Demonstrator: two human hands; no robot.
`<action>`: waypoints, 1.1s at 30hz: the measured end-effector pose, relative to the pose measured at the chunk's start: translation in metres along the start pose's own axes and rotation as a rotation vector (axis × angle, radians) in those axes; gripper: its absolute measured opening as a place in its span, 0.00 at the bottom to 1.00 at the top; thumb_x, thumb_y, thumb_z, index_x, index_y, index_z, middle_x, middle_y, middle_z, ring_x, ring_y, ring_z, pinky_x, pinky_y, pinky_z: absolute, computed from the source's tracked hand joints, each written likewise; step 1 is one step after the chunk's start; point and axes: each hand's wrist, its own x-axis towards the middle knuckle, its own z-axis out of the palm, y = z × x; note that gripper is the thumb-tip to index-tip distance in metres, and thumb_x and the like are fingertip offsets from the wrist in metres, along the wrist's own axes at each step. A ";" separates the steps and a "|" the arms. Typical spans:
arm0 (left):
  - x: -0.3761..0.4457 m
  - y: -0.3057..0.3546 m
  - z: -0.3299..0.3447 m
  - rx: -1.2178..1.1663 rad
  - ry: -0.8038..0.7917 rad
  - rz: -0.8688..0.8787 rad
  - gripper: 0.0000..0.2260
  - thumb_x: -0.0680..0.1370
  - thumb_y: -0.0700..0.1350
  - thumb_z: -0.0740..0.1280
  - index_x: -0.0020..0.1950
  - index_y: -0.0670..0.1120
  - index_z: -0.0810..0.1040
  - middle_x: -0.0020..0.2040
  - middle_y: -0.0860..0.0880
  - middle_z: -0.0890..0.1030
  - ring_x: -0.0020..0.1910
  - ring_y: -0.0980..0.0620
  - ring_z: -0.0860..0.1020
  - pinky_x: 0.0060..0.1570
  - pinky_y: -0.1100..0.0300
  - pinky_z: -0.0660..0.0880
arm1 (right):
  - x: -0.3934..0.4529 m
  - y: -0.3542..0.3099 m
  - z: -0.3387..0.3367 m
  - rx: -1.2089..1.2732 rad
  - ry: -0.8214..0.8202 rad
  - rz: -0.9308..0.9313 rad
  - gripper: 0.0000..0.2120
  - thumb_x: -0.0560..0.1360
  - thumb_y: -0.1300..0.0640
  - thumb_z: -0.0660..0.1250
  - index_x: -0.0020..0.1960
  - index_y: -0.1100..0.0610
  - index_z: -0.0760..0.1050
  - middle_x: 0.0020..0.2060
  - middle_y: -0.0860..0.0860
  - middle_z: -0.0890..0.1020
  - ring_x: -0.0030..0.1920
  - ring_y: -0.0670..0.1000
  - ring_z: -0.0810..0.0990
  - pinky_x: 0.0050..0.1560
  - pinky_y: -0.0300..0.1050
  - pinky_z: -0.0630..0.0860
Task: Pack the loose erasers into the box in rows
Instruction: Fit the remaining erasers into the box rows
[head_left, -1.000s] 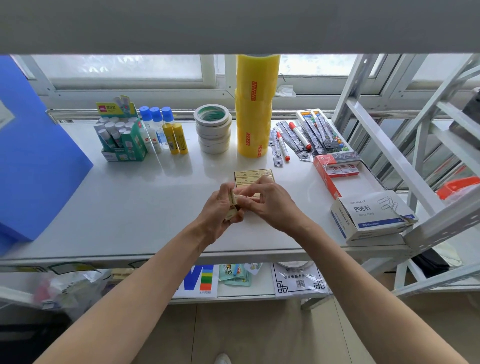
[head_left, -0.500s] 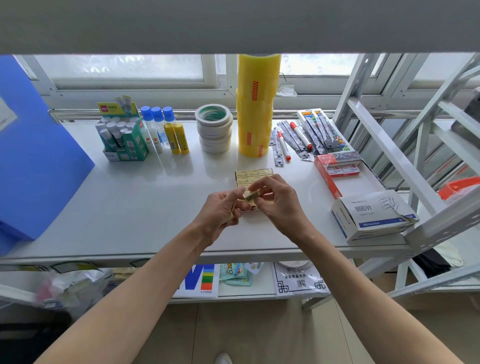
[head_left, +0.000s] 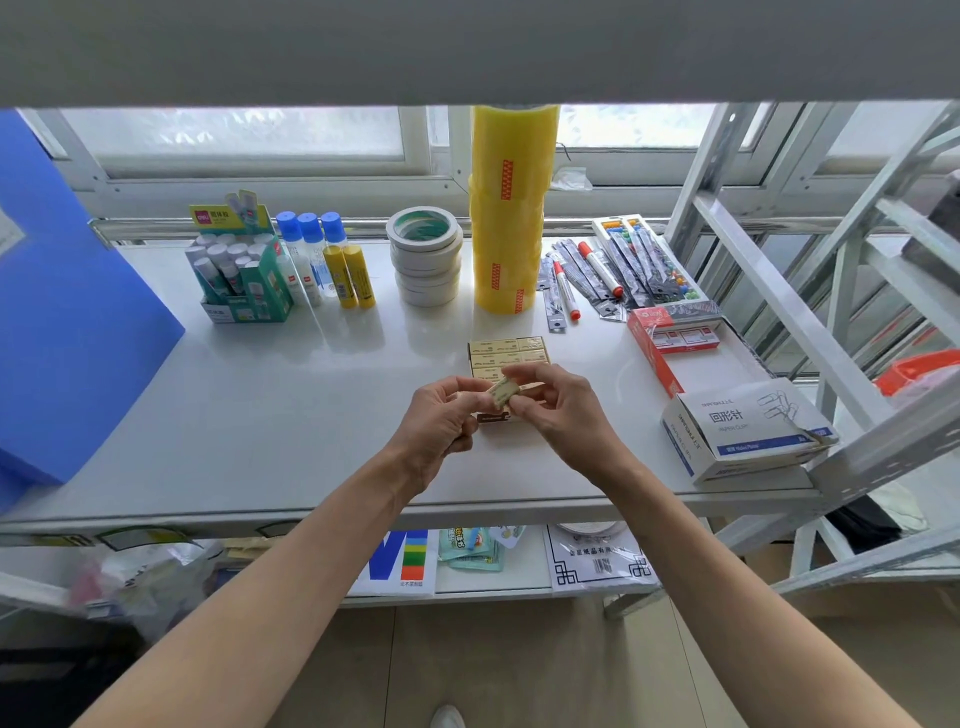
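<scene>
Nearest the camera, two bare forearms reach forward over the front edge of the white bench (head_left: 260, 415). The left hand (head_left: 434, 421) has its fingers curled; it seems to cradle a small stack of erasers in the palm, though the stack itself is mostly hidden, so what it holds cannot be told for certain. The right hand (head_left: 558, 410) pinches one eraser (head_left: 503, 391) between thumb and fingertips, tilted, just above the near part of the box (head_left: 506, 353). That pinch likely lets the person turn the piece to the same way round as its neighbours before setting it down. The box lies flat on the bench directly behind the hands, its far rows already filled with cream erasers laid side by side; the near part is covered by the hands. Off to the right sits a white box of paper clips (head_left: 748, 431). Farther back stand a stack of tape rolls (head_left: 428, 262), a tall yellow tape column (head_left: 511, 208) and glue sticks (head_left: 356, 275) along the window.
</scene>
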 end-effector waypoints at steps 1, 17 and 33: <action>0.000 0.000 0.000 0.009 0.000 0.000 0.10 0.78 0.36 0.67 0.58 0.36 0.77 0.35 0.46 0.77 0.26 0.57 0.67 0.23 0.66 0.65 | 0.000 -0.001 0.000 0.014 0.004 -0.004 0.15 0.75 0.63 0.69 0.60 0.55 0.78 0.53 0.50 0.82 0.49 0.48 0.83 0.56 0.50 0.80; 0.001 0.005 -0.004 0.134 -0.022 0.032 0.11 0.77 0.39 0.69 0.59 0.40 0.79 0.32 0.47 0.75 0.27 0.56 0.68 0.25 0.65 0.66 | 0.004 0.003 0.004 -0.006 0.031 -0.033 0.14 0.75 0.63 0.68 0.59 0.53 0.76 0.50 0.50 0.83 0.50 0.49 0.82 0.55 0.50 0.80; 0.003 0.005 -0.011 0.243 0.201 0.037 0.03 0.79 0.41 0.68 0.50 0.43 0.79 0.44 0.43 0.79 0.32 0.54 0.66 0.29 0.63 0.68 | 0.022 -0.003 -0.008 -0.477 -0.034 -0.141 0.12 0.72 0.57 0.74 0.54 0.58 0.82 0.45 0.53 0.77 0.41 0.51 0.77 0.49 0.43 0.77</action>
